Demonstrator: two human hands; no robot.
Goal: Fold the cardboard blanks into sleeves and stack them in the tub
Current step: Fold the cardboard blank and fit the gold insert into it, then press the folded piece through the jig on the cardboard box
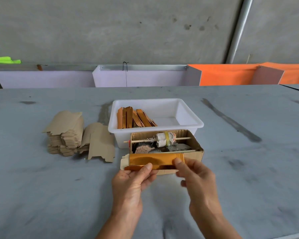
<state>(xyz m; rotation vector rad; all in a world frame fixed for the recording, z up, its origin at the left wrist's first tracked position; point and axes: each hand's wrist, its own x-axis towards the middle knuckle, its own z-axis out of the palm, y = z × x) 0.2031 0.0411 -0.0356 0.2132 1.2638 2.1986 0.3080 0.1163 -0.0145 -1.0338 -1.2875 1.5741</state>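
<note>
Left hand [128, 185]: my fingers grasp the gold blank [155, 161] from below, thumb on top.
Right hand [197, 176]: my fingers pinch the blank's right end.
Cardboard box [197, 152]: just beyond my fingers, on the desk [41, 195].
Tub [188, 116]: behind the box, folded sleeves [135, 118] leaning at its left.
Flat blanks [67, 133]: stacked far left of my fingers.

Even, soft daylight w/ no hard source visible; faint diffuse shadows under the hands on the grey worktop [41, 195]. Gold foil blank [155, 159] shows warm glare patches. Wide-angle bend at edges: worktop's far edge curves, pipe [238, 31] leans; centre fairly sharp, periphery & wall slightly soft.
</note>
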